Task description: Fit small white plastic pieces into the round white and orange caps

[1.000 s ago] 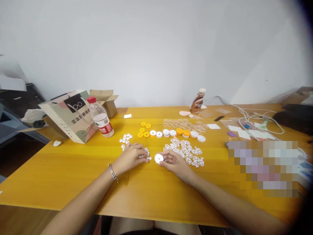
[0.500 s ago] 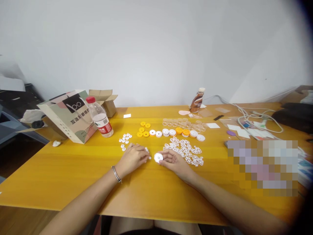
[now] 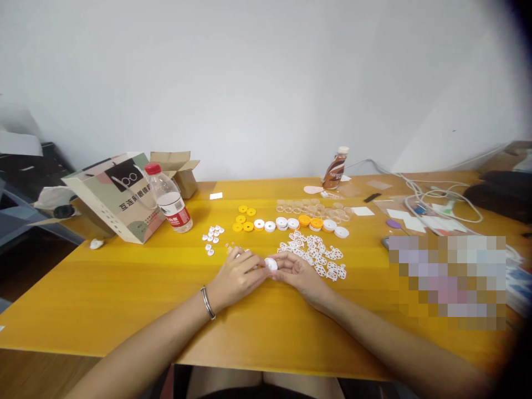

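Across the yellow table, the left hand has slid toward the table's right edge since half a second ago; whether its bunched fingertips pinch anything I can't tell. The right hand stays put, clamped on a white disc in from the middle of the near edge, and both hands now come together at its rim. Tiny clear pieces now show beyond the left knuckles

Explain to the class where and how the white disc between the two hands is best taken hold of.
Probably by its rim, from the right, where the right hand holds it. The white disc is round, its face toward the camera, so an edge pinch should leave the middle open. Fingertips of the left hand crowd its left side.
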{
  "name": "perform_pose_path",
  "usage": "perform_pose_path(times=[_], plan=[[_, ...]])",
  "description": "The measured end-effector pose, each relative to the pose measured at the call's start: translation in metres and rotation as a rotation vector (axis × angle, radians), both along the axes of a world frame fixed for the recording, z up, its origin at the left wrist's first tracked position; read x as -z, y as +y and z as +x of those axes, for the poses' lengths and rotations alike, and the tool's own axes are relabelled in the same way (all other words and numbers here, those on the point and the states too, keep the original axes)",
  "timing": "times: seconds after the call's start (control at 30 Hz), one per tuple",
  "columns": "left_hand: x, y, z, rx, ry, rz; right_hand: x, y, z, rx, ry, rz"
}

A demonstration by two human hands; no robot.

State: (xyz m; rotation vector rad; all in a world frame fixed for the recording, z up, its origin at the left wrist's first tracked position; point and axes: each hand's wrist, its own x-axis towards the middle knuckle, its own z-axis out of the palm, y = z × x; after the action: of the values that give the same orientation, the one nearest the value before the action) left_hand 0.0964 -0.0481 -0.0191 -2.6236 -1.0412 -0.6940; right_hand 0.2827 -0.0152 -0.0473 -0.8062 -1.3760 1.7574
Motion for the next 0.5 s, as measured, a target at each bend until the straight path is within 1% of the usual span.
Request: perform_pose_path(times=[0.07, 0.17, 0.23, 0.33, 0.4, 0.5], plan=[[0.0, 0.0, 0.0, 0.006, -0.023, -0.004, 0.001, 0.0, 0.001, -0.016, 0.02, -0.008], [-0.001, 0.001, -0.001, 0.026, -0.046, -0.053, 0.002, 0.0, 0.001, -0.023, 0.033, -0.008], [-0.003, 0.002, -0.004, 0.041, -0.091, -0.1, 0.002, 0.0, 0.002, -0.015, 0.035, 0.005], [-0.009, 0.005, -0.012, 0.018, -0.19, -0.206, 0.001, 0.0, 0.002, 0.004, 0.027, 0.013], [-0.014, 0.007, -0.018, -0.003, -0.178, -0.304, 0.0, 0.0, 0.002, 0.021, 0.015, 0.007], [-0.016, 0.01, -0.025, -0.011, -0.074, -0.438, 0.0, 0.001, 0.002, 0.041, 0.005, -0.001]])
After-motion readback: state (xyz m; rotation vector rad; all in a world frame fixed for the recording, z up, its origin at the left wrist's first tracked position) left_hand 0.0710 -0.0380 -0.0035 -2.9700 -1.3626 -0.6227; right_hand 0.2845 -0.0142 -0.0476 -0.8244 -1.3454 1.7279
